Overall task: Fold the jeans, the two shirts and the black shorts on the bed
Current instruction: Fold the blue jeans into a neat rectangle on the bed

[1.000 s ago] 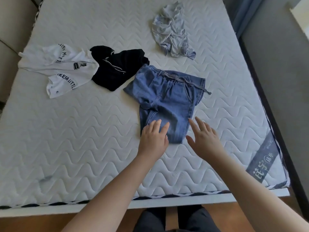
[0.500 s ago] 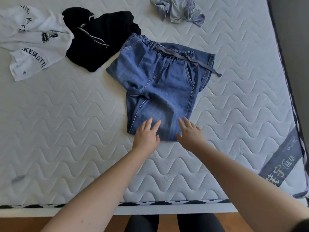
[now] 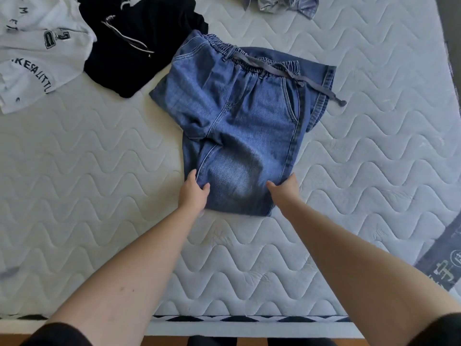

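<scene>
- The blue denim jeans (image 3: 239,126), already folded into a short stack, lie on the white quilted mattress (image 3: 99,171) a little toward its right edge, with the elastic waistband and grey drawstring (image 3: 294,76) at the end away from the person and the fold at the near end.
- The left hand (image 3: 193,193) grips the near left corner of the jeans, thumb on top of the denim and fingers tucked under the edge.
- The right hand (image 3: 285,188) grips the near right corner in the same way, thumb over the cloth, fingers hidden beneath.
- Both bare forearms reach in from the near edge of the mattress.
- The black shorts with a white drawcord (image 3: 139,43) lie crumpled just beside the jeans' far left corner, touching or nearly touching it.
- The white shirt with black lettering (image 3: 37,53) lies unfolded at the left edge, its side overlapped by the black shorts.
- The grey-blue shirt (image 3: 287,3) is bunched at the far edge, mostly cut off by the picture's top.
- A dark grey label with pale printed characters (image 3: 446,258) runs across the mattress near its right edge.
</scene>
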Motion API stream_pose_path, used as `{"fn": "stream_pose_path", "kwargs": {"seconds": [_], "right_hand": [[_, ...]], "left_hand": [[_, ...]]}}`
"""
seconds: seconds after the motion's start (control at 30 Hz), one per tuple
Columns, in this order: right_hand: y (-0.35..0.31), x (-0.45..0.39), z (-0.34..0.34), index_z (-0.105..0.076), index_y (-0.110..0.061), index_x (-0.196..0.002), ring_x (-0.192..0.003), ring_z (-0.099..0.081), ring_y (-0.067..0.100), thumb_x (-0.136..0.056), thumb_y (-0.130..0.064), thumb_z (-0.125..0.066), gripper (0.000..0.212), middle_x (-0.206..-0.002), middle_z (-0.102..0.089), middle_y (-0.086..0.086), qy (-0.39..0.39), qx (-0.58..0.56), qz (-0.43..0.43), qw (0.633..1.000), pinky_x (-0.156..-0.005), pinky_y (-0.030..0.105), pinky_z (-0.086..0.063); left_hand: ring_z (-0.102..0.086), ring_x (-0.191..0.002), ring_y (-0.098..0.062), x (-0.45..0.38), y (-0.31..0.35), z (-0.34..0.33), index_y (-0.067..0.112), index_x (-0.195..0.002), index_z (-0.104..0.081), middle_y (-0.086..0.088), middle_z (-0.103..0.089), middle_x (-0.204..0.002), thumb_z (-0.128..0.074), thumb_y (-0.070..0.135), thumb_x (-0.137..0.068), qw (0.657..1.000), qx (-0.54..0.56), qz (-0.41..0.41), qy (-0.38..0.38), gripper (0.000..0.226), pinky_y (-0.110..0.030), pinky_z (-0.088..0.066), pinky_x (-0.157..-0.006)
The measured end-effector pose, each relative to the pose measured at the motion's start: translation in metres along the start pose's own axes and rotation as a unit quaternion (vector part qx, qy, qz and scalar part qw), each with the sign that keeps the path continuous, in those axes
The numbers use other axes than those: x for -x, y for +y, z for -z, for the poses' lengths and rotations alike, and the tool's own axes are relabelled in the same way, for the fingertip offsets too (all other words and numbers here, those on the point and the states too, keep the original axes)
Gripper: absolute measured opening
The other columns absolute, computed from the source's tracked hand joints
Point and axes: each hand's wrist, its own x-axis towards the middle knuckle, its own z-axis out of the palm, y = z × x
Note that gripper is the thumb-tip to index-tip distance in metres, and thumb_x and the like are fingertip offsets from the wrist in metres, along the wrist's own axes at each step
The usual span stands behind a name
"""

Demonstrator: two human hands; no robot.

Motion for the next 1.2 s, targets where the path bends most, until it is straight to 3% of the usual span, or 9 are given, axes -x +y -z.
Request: {"fn": "stream_pose_path", "kwargs": {"seconds": [0.1,0.2,0.37,0.57,0.73,0.9,1.0,1.1,1.2], "right_hand": [[0.002,-0.006,0.004,-0.045,-0.008,-0.133,-0.107,-0.059,0.031,-0.089,-0.034,-0.068,0.056,-0.124,-0.055,0.01,-0.035,0.025,-0.042,0.998,-0.088,0.039,-0.051],[0.005,-0.004,0.009,-0.059,-0.006,-0.122,-0.09,-0.057,0.025,-0.096,-0.031,-0.058,0.036,-0.107,-0.062,0.009,-0.071,0.055,-0.006,0.996,-0.073,0.029,-0.042],[0.021,0.012,0.023,-0.059,-0.011,-0.102,-0.088,-0.061,0.028,-0.096,-0.03,-0.055,0.02,-0.095,-0.064,0.005,-0.06,0.042,0.066,0.995,-0.073,0.037,-0.048],[0.068,0.055,0.055,-0.061,-0.007,-0.104,-0.088,-0.065,0.026,-0.096,-0.023,-0.057,0.019,-0.097,-0.069,0.008,-0.093,0.094,0.107,0.985,-0.078,0.037,-0.051],[0.131,0.094,0.087,-0.059,-0.017,-0.102,-0.073,-0.06,0.026,-0.093,-0.015,-0.053,0.011,-0.077,-0.064,0.007,-0.116,0.152,0.089,0.977,-0.064,0.032,-0.045],[0.188,0.122,0.112,-0.062,-0.006,-0.095,-0.07,-0.053,0.024,-0.09,-0.012,-0.055,0.011,-0.074,-0.058,0.006,-0.162,0.245,0.031,0.955,-0.06,0.031,-0.037],[0.2,0.118,0.115,-0.065,-0.014,-0.1,-0.084,-0.062,0.026,-0.091,-0.015,-0.058,0.012,-0.09,-0.068,0.005,-0.14,0.172,-0.003,0.975,-0.069,0.029,-0.043],[0.176,0.109,0.111,-0.051,-0.017,-0.132,-0.099,-0.061,0.022,-0.094,-0.022,-0.061,0.04,-0.118,-0.058,-0.002,-0.089,0.086,-0.009,0.992,-0.079,0.03,-0.047],[0.143,0.088,0.109,-0.037,-0.016,-0.145,-0.112,-0.056,0.022,-0.093,-0.024,-0.063,0.059,-0.13,-0.051,-0.001,-0.041,0.041,0.023,0.998,-0.098,0.039,-0.046]], "left_hand": [[-0.06,-0.102,-0.038,0.002,0.001,-0.007,0.0,-0.11,-0.059,-0.022,-0.066,-0.11,-0.061,0.025,-0.094,1.0,0.014,-0.013,-0.013,0.029,-0.036,-0.041,-0.078],[-0.058,-0.082,-0.033,0.022,0.005,-0.019,0.0,-0.084,-0.053,-0.016,-0.062,-0.083,-0.057,0.025,-0.097,0.996,0.023,-0.053,-0.067,0.028,-0.034,-0.035,-0.065],[-0.059,-0.084,-0.027,0.065,0.018,-0.036,0.001,-0.092,-0.057,-0.011,-0.066,-0.088,-0.053,0.027,-0.099,0.986,0.108,-0.067,-0.105,0.028,-0.032,-0.039,-0.07],[-0.06,-0.088,-0.019,0.125,0.024,-0.058,0.001,-0.099,-0.063,-0.011,-0.07,-0.096,-0.056,0.024,-0.099,0.971,0.146,-0.082,-0.168,0.025,-0.027,-0.041,-0.074],[-0.05,-0.073,-0.012,0.18,-0.009,-0.085,0.005,-0.083,-0.059,-0.008,-0.064,-0.08,-0.058,0.021,-0.097,0.958,0.11,-0.069,-0.254,0.022,-0.023,-0.039,-0.068],[-0.038,-0.066,-0.015,0.227,-0.033,-0.096,0.016,-0.066,-0.038,0.003,-0.041,-0.064,-0.058,0.021,-0.096,0.944,0.012,-0.059,-0.324,0.036,-0.025,-0.028,-0.054],[-0.041,-0.07,-0.02,0.23,-0.032,-0.092,0.015,-0.065,-0.04,0.001,-0.043,-0.064,-0.056,0.019,-0.096,0.957,0.01,-0.046,-0.285,0.035,-0.028,-0.029,-0.061],[-0.053,-0.077,-0.022,0.213,-0.02,-0.076,0.012,-0.084,-0.062,-0.002,-0.06,-0.082,-0.057,0.03,-0.095,0.98,-0.033,-0.056,-0.186,0.022,-0.029,-0.039,-0.067],[-0.059,-0.083,-0.026,0.181,-0.003,-0.057,0.016,-0.088,-0.063,-0.003,-0.063,-0.093,-0.059,0.031,-0.093,0.987,-0.044,-0.113,-0.106,0.017,-0.035,-0.048,-0.073]]}}
